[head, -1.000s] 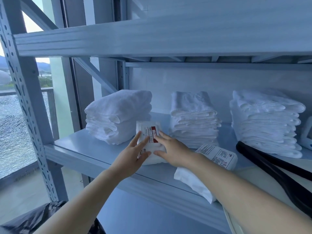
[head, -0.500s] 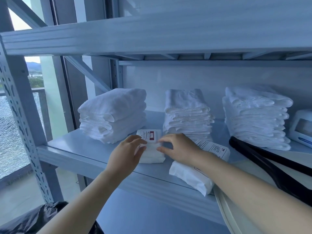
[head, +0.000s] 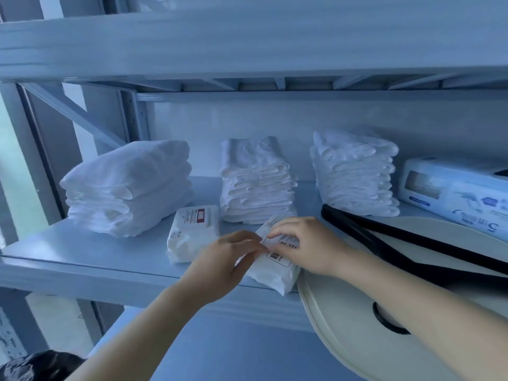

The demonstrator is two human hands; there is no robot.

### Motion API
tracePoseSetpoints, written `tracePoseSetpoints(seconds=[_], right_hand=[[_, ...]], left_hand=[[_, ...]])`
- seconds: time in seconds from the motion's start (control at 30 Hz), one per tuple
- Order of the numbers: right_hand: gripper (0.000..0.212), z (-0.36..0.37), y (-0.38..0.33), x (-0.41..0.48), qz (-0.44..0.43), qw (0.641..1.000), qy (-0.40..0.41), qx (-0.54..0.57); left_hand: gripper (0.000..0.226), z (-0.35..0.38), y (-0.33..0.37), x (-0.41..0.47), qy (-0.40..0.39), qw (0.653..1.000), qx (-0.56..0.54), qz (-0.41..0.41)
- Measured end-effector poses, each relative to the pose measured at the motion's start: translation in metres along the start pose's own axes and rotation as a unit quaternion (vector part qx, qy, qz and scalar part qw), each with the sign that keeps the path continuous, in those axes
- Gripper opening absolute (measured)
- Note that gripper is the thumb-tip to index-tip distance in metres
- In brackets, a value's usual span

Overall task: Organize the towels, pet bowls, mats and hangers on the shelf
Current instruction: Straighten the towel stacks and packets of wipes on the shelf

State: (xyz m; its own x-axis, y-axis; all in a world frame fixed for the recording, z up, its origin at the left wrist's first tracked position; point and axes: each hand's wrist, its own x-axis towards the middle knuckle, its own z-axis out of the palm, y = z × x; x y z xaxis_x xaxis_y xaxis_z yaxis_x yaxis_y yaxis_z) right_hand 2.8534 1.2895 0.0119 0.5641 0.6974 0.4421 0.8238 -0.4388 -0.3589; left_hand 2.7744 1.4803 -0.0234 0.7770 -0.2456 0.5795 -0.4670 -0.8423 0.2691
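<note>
Three stacks of folded white towels stand along the back of the shelf (head: 82, 251): a left stack (head: 129, 188), a middle stack (head: 255, 182) and a right stack (head: 354, 174). A small white packet with a red label (head: 192, 232) lies flat in front of the gap between the left and middle stacks. A second white packet with printed labels (head: 275, 268) lies at the shelf's front edge. My left hand (head: 222, 265) and my right hand (head: 308, 246) both grip this second packet, fingers curled on its top. A black hanger (head: 398, 243) lies to the right.
A round cream mat or bowl (head: 343, 325) overhangs the shelf edge at the right, under the hanger. A printed white box (head: 453, 193) sits at the far right. The upper shelf beam (head: 247, 42) runs close overhead. A black bag (head: 35, 364) lies at bottom left.
Both hands left the red-labelled packet, which now lies flat on the shelf, and moved right onto the second packet at the front edge. The camera view shifted right.
</note>
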Motion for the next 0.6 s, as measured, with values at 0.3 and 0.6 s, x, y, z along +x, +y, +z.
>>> tracePoseSetpoints(seconds=[0.3,0.6], right_hand=[[0.025,-0.008,0.009,-0.040,0.005,0.999,-0.005,-0.034],[0.061,0.002,0.004,-0.053,0.019,0.998,-0.033,-0.055]], left_hand=[[0.040,0.009,-0.002,-0.005,-0.046,0.999,-0.009,0.001],[0.036,0.020,0.005,-0.004,0.014,1.000,0.018,-0.011]])
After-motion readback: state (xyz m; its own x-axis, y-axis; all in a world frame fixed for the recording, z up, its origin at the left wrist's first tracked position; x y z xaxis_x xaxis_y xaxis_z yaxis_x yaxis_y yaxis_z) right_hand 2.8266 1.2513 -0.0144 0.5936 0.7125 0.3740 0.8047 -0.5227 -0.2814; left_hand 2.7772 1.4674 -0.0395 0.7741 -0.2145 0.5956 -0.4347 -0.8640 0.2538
